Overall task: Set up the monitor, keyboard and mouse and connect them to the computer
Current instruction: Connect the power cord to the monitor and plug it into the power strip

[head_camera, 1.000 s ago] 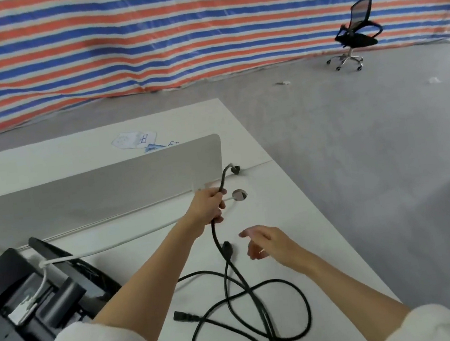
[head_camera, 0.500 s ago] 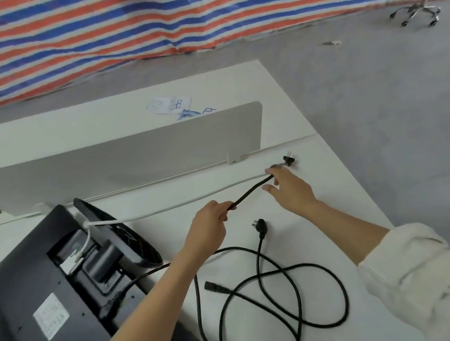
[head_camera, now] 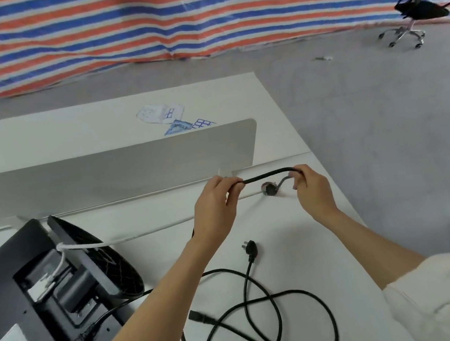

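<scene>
Both hands (left, right) grip black cable; plug dangling.

Black power cable stretched in the air between both hands, left hand gripping one end of the span, right hand pinching the other; past the right hand it curls down and its plug hangs right at the round cable hole in the white desk. Monitor lies face down at near left, dark back up, stand base tipped up, a white cable running from its back toward the far right. A second black cable lies looped on the desk, near, its three-pin plug resting just below the hands
</scene>
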The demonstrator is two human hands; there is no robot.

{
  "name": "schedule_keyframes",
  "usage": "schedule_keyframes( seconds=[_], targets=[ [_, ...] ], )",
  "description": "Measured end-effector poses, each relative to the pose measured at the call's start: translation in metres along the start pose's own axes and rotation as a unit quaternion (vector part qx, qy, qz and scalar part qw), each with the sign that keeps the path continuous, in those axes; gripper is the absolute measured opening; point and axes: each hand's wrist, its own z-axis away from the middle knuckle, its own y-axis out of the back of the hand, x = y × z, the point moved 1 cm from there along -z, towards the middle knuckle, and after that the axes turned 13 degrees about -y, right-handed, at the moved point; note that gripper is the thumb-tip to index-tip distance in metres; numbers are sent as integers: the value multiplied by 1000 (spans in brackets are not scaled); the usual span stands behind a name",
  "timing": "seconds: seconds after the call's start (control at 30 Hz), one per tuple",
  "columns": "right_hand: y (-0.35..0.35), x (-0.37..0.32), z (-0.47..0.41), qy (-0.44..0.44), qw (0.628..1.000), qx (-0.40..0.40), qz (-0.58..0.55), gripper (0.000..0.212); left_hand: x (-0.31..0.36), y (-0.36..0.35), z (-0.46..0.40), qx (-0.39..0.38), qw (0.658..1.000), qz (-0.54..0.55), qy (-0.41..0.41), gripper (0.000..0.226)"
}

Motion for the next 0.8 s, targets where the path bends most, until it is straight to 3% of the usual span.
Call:
schedule_keyframes(
  seconds=[0.23, 0.43, 0.63, 0.8],
  targets=[
    [-8, -17, -31, -16, 1000, -5, -21, 22, -7, -3, -18, -5, 1000, -18, 20, 19],
    [-36, -40, -68, -50, 995, -75, -48, 26, -13, 2, -36, 5, 1000, -8, 26, 14],
    [-42, -25, -78, -38, 998, -50, 24, 32, -24, -5, -41, -114, 989, 42, 79, 15],
    [-29, -15, -62, 10, 995, -19, 98, 28, -35, 2, -32, -68, 990, 76, 96, 10]
  ],
)
